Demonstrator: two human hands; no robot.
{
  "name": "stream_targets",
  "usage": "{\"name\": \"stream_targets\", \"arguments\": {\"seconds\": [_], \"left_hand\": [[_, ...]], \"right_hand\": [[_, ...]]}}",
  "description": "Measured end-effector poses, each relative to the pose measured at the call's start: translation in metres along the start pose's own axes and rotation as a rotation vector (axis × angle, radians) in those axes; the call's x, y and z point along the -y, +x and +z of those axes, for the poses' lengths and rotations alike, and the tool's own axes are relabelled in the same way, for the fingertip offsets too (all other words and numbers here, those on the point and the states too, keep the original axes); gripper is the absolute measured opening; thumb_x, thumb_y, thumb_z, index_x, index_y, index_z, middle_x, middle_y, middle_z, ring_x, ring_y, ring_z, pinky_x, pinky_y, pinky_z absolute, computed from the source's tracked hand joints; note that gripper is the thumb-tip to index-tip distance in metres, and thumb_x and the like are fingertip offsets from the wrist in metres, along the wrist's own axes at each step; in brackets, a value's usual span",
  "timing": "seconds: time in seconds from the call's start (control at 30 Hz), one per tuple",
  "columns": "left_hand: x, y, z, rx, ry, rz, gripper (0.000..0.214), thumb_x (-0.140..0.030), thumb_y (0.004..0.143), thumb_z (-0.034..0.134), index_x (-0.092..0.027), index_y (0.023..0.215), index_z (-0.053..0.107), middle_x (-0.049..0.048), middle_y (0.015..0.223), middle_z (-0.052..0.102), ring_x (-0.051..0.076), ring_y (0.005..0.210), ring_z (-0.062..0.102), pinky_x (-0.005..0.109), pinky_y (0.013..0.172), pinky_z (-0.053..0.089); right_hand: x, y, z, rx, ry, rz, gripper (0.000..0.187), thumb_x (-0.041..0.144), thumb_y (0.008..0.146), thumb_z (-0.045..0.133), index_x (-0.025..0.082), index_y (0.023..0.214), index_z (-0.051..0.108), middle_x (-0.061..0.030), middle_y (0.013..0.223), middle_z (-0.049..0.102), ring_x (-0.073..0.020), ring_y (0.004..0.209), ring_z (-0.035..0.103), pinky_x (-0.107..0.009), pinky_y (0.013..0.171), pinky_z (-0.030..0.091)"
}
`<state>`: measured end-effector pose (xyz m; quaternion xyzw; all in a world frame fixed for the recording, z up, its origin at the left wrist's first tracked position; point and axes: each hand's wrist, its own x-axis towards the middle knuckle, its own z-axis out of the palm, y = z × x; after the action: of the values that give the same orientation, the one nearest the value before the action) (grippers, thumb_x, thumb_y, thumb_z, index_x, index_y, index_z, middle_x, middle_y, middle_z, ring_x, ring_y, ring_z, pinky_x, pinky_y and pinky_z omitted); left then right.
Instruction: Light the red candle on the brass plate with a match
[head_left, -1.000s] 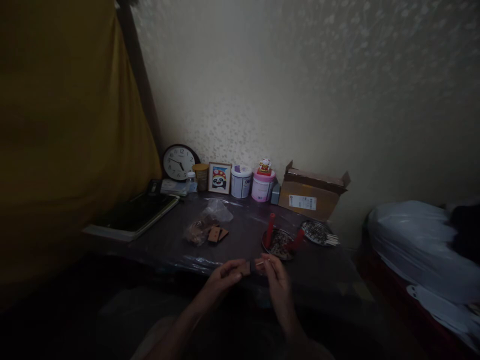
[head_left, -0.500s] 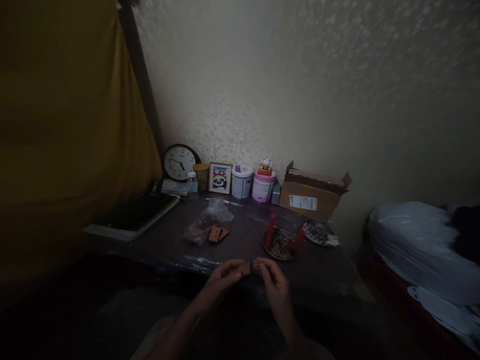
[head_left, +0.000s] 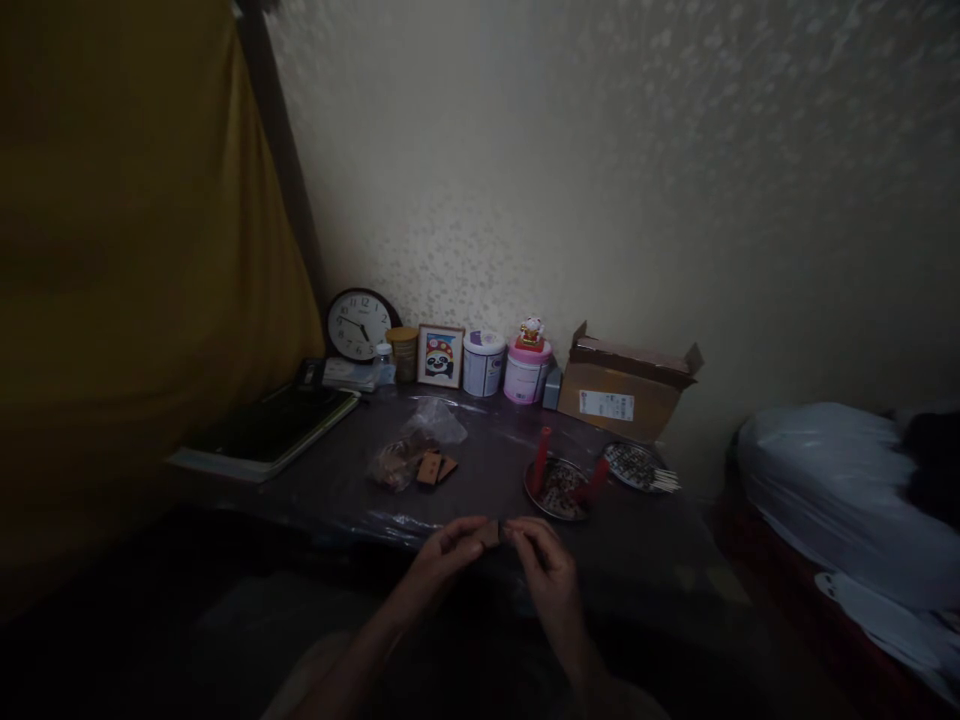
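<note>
Since the earliest frame the right hand (head_left: 551, 565) has shifted slightly left, so its fingertips now meet the right end of the small box (head_left: 490, 534); the pale stick that showed in those fingers is no longer plain to see. The left hand (head_left: 450, 550) has barely moved.

For this close two-handed work, the left hand does best as a firm but light clamp, since a thin-walled box would probably crush under a hard squeeze. The right is better making small, straight movements in line with the box, with both wrists kept level and the open end in sight.

The left fingers are closed on the box, thumb on the near side and fingertips on the far side. The right fingers are curled close together at its right end; the light is too dim to tell whether they grip a stick, the box, or nothing.

The box is held between the hands at the near edge of the bench (head_left: 487, 470). Farther off and to the left lie brown boxes (head_left: 430, 467) beside a plastic bag (head_left: 439, 424); to the right is a plate (head_left: 564, 518) with red tubes (head_left: 541, 462).
</note>
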<state>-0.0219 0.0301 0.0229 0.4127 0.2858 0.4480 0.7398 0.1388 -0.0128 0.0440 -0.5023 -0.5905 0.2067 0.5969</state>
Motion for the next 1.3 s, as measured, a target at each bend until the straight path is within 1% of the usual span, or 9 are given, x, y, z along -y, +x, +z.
{"name": "stream_targets", "arguments": {"seconds": [0.1, 0.23, 0.37, 0.43, 0.6, 0.8, 1.07, 1.3], "left_hand": [[0.000, 0.000, 0.001, 0.004, -0.009, 0.001, 0.035, -0.029, 0.062, 0.076, -0.019, 0.095, 0.067, 0.0058, 0.095, 0.073, 0.022, 0.091, 0.063, 0.034, 0.087, 0.041], [-0.001, -0.001, 0.001, -0.006, -0.003, -0.025, 0.036, -0.030, 0.063, 0.075, -0.019, 0.096, 0.067, 0.0060, 0.097, 0.072, 0.023, 0.092, 0.063, 0.035, 0.087, 0.040], [-0.001, 0.000, 0.001, -0.033, 0.060, 0.001, 0.035, -0.033, 0.060, 0.077, -0.019, 0.091, 0.068, 0.0045, 0.089, 0.072, 0.022, 0.086, 0.063, 0.033, 0.082, 0.042], [-0.001, 0.001, 0.000, -0.029, 0.084, 0.010, 0.033, -0.035, 0.061, 0.076, -0.019, 0.090, 0.068, 0.0039, 0.088, 0.072, 0.020, 0.084, 0.063, 0.031, 0.080, 0.042], [0.000, 0.002, -0.001, -0.041, 0.115, 0.002, 0.032, -0.035, 0.063, 0.075, -0.019, 0.089, 0.067, 0.0039, 0.088, 0.072, 0.020, 0.084, 0.062, 0.030, 0.079, 0.042], [-0.003, 0.000, 0.000, -0.041, 0.167, 0.022, 0.032, -0.036, 0.063, 0.074, -0.019, 0.090, 0.068, 0.0049, 0.091, 0.072, 0.022, 0.090, 0.062, 0.032, 0.084, 0.042], [-0.002, 0.000, -0.001, -0.035, 0.121, -0.015, 0.033, -0.033, 0.064, 0.074, -0.019, 0.093, 0.067, 0.0053, 0.093, 0.073, 0.022, 0.089, 0.063, 0.032, 0.082, 0.043], [-0.005, -0.001, 0.003, -0.040, 0.019, -0.043, 0.033, -0.031, 0.061, 0.076, -0.018, 0.090, 0.066, 0.0063, 0.094, 0.074, 0.022, 0.092, 0.064, 0.034, 0.089, 0.042]], "right_hand": [[0.000, 0.000, 0.000, -0.001, -0.005, 0.003, 0.014, 0.028, 0.084, 0.055, 0.023, 0.086, 0.067, -0.0034, 0.088, 0.067, -0.0181, 0.087, 0.061, -0.028, 0.080, 0.047], [-0.002, -0.001, 0.001, -0.004, 0.005, 0.082, 0.014, 0.031, 0.084, 0.055, 0.022, 0.087, 0.065, -0.0033, 0.086, 0.068, -0.0181, 0.083, 0.063, -0.028, 0.077, 0.048], [-0.006, -0.002, 0.002, -0.016, 0.045, 0.145, 0.015, 0.034, 0.083, 0.055, 0.020, 0.085, 0.061, -0.0031, 0.082, 0.067, -0.0179, 0.080, 0.064, -0.028, 0.075, 0.049], [-0.009, -0.002, 0.002, -0.011, 0.057, 0.155, 0.015, 0.035, 0.083, 0.056, 0.020, 0.084, 0.061, -0.0031, 0.082, 0.067, -0.0178, 0.081, 0.064, -0.027, 0.075, 0.049], [-0.012, -0.003, 0.003, -0.010, 0.063, 0.142, 0.016, 0.035, 0.083, 0.056, 0.020, 0.084, 0.062, -0.0033, 0.082, 0.067, -0.0176, 0.080, 0.064, -0.027, 0.074, 0.049], [-0.007, -0.003, 0.002, -0.004, 0.030, 0.111, 0.015, 0.033, 0.083, 0.056, 0.021, 0.084, 0.062, -0.0028, 0.081, 0.067, -0.0176, 0.079, 0.063, -0.027, 0.073, 0.049], [-0.006, -0.003, 0.001, 0.009, 0.026, 0.124, 0.014, 0.033, 0.084, 0.056, 0.021, 0.084, 0.062, -0.0019, 0.082, 0.067, -0.0167, 0.079, 0.063, -0.025, 0.074, 0.048], [-0.008, -0.003, 0.001, 0.007, 0.013, 0.118, 0.014, 0.033, 0.084, 0.055, 0.021, 0.085, 0.062, -0.0031, 0.082, 0.068, -0.0180, 0.080, 0.064, -0.027, 0.074, 0.049]]}}
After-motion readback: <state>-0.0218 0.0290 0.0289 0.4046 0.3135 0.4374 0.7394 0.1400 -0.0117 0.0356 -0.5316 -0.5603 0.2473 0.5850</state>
